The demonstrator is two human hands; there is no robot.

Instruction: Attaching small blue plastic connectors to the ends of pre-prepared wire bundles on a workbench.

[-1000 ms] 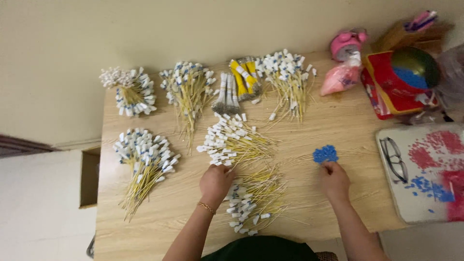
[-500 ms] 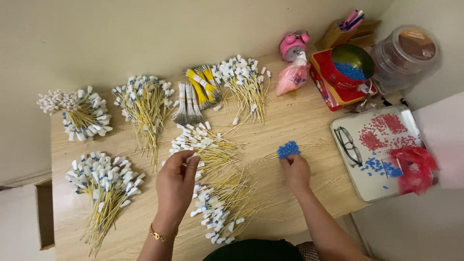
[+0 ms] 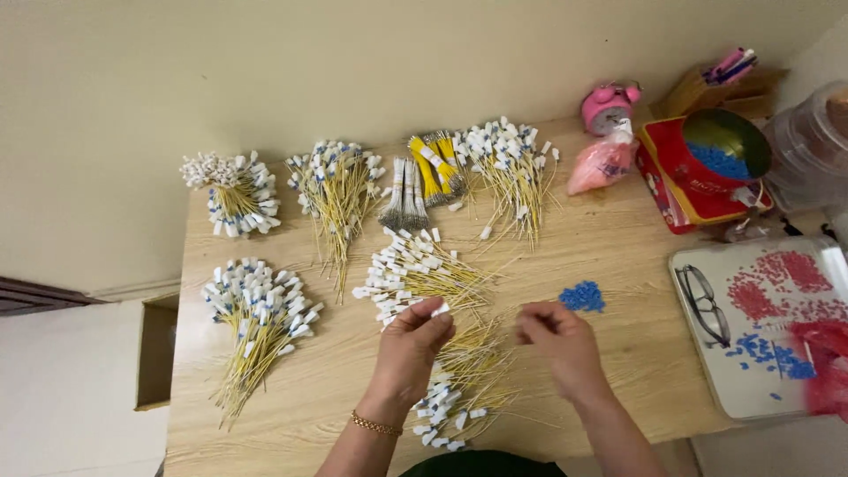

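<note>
Since a moment ago my left hand (image 3: 413,340) has lifted off the loose heap (image 3: 455,389) and now pinches the white tag end of one yellow wire (image 3: 439,310) between thumb and fingers, while my right hand (image 3: 556,340) has drawn back from the little pile of blue beads (image 3: 582,297) and hovers over the wooden table (image 3: 618,238); whether it grips anything I cannot tell. To do this well, I judge I should hold the wire steady near its tag and bring both hands close above the heap, clear of the sorted bundle (image 3: 415,269)

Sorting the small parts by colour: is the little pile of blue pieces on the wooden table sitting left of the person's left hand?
No, the blue pieces lie on the table just beyond the right hand, far from the left hand.
</note>
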